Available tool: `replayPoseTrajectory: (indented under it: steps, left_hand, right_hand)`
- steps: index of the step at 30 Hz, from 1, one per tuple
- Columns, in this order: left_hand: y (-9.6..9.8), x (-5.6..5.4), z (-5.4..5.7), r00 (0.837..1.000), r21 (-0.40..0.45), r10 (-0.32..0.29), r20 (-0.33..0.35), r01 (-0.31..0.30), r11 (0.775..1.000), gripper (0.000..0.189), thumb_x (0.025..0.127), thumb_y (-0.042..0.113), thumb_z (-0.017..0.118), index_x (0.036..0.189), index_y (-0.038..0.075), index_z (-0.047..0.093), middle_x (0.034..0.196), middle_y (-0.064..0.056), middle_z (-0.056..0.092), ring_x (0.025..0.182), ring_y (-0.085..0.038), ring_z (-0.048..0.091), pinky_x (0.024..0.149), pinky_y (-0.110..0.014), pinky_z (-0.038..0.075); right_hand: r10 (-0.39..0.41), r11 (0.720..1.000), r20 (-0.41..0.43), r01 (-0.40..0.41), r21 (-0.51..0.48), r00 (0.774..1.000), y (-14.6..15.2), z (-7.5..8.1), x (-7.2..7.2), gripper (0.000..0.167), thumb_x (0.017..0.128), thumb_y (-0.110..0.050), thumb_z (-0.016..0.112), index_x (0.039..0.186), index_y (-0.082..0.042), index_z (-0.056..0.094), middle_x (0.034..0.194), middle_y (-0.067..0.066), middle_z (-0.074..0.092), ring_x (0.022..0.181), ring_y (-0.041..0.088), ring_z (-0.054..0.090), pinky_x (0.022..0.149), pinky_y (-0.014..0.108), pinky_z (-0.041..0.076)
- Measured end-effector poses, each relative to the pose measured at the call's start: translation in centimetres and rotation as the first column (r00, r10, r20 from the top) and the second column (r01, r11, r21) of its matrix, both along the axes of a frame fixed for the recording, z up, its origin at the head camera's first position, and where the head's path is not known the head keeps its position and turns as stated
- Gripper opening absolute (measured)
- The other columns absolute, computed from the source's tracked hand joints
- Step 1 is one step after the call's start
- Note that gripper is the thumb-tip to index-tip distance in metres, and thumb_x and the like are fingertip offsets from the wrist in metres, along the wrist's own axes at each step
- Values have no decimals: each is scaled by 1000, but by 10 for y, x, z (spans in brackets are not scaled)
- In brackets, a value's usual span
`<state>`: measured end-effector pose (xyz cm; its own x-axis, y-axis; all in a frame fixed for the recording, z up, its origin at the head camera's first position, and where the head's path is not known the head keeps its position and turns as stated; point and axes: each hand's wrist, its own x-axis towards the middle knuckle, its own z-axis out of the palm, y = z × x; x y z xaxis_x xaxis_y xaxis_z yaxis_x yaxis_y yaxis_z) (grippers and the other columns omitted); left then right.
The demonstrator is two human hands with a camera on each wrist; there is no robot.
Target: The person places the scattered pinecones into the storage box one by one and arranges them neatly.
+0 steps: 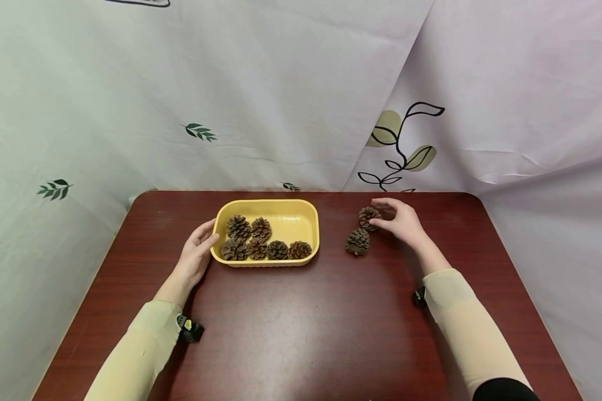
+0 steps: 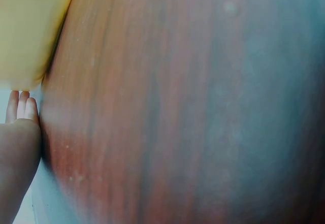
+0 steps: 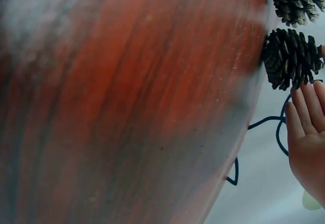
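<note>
My left hand (image 1: 193,255) holds the left end of a yellow rectangular tub (image 1: 290,217), thumb at the rim and fingers along the outer wall. Several brown pine cones (image 1: 257,248) lie inside the tub, mostly along its near and left sides. At the right, my right hand (image 1: 400,221) has its thumb and fingers around a pine cone (image 1: 367,217). That cone is still down at table level, close behind another pine cone (image 1: 358,242). In the right wrist view, the fingers (image 3: 302,113) reach the gripped cone (image 3: 289,59), and the thumb is mostly out of frame.
The dark red wooden table (image 1: 291,323) has rounded far corners. A pale cloth (image 1: 281,100) with leaf prints hangs right behind its far edge and along the sides. Bare tabletop lies between the tub and the two loose cones.
</note>
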<state>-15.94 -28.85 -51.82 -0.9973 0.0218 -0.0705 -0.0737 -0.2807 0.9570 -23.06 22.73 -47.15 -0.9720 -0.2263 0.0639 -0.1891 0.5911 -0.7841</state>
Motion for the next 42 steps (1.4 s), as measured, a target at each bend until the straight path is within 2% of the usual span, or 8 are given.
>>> replayPoseTrajectory:
  steps: [16, 25, 42]
  left_hand:
    - [1, 0, 1, 1000, 8, 2, -3, -2, 1000, 35, 109, 3, 55, 132, 28, 63, 125, 18, 71, 113, 1, 67, 95, -14, 54]
    - [1, 0, 3, 1000, -4, 3, 13, -3, 1000, 35, 109, 4, 56, 134, 27, 61, 125, 19, 71, 113, 2, 67, 95, -14, 54]
    - [1, 0, 3, 1000, -25, 7, 27, -6, 1000, 34, 110, 5, 56, 135, 27, 60, 124, 20, 71, 111, 2, 68, 94, -14, 55]
  right_hand:
    - [12, 999, 5, -12, 45, 1000, 0, -11, -5, 57, 89, -8, 86, 141, 1, 64, 140, 24, 68, 128, 44, 67, 107, 58, 53]
    - [10, 998, 7, -10, 70, 1000, -2, -11, -6, 57, 90, -8, 85, 142, 1, 64, 140, 26, 67, 127, 45, 67, 107, 59, 53]
    - [-15, 998, 20, 14, 57, 1000, -4, -13, -5, 55, 90, -11, 85, 140, -1, 66, 138, 25, 68, 125, 44, 69, 104, 58, 55]
